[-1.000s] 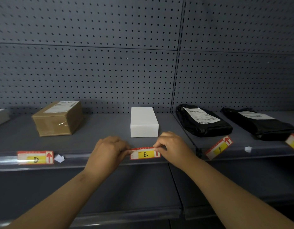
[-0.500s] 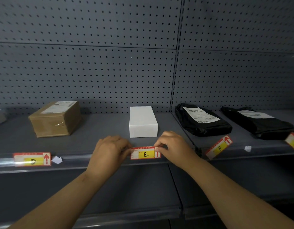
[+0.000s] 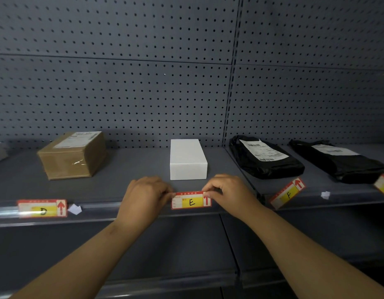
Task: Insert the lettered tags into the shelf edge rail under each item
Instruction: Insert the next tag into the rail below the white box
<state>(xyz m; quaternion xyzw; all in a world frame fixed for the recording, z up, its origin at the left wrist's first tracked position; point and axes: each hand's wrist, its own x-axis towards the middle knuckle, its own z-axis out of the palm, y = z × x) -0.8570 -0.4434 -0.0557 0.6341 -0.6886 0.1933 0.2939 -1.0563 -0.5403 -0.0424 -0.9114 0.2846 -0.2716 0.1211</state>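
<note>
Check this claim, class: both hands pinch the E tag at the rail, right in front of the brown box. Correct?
One error. In the head view the left hand and right hand pinch the E tag at the rail in front of the white box; the brown box stands further left, behind the D tag.

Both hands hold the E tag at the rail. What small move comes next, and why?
Probably push the E tag down into the rail: the left hand and right hand pinch its ends below the white box, but it seems not yet seated like the D tag.
</note>
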